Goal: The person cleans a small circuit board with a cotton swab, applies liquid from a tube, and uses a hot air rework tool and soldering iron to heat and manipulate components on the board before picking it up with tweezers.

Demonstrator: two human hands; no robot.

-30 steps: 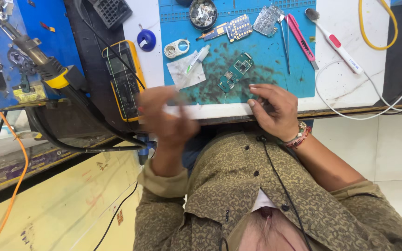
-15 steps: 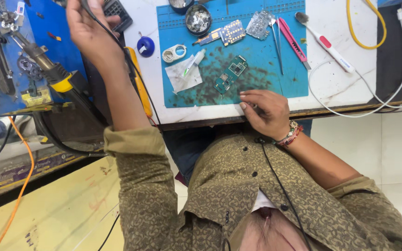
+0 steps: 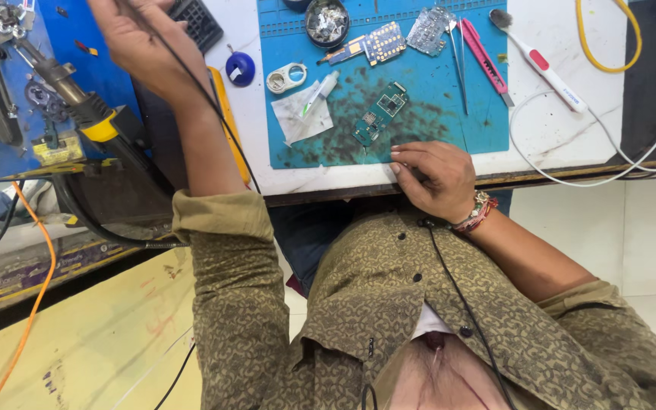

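Black cable (image 3: 191, 76), thin, held in the left hand (image 3: 142, 42) well to the left of the blue mat (image 3: 434, 125); the hand is raised over the bench's left part, fingers curled loosely around the cable, which trails down past the forearm toward the bench edge. How tightly the fingertips pinch it cannot be told, as the top of the hand is cut off by the frame. Right hand (image 3: 438, 178), resting on the near edge of the mat, fingers bent and close together, tips pressing the mat's surface; holds nothing that can be seen. Small green circuit board (image 3: 380, 114), lying on the mat just beyond the right hand, apart from it. White tissue (image 3: 301, 121) with a small tube (image 3: 319, 91) on it, at the mat's left part. Second circuit board (image 3: 380, 44) and round metal dish (image 3: 326, 21), at the mat's far edge. Pink cutter (image 3: 481, 47) and tweezers (image 3: 458, 61), at the mat's right part. White brush (image 3: 540, 62) and yellow cable (image 3: 597, 45), right of the mat on the white bench. Blue tool stand (image 3: 17, 114), far left of the mat.
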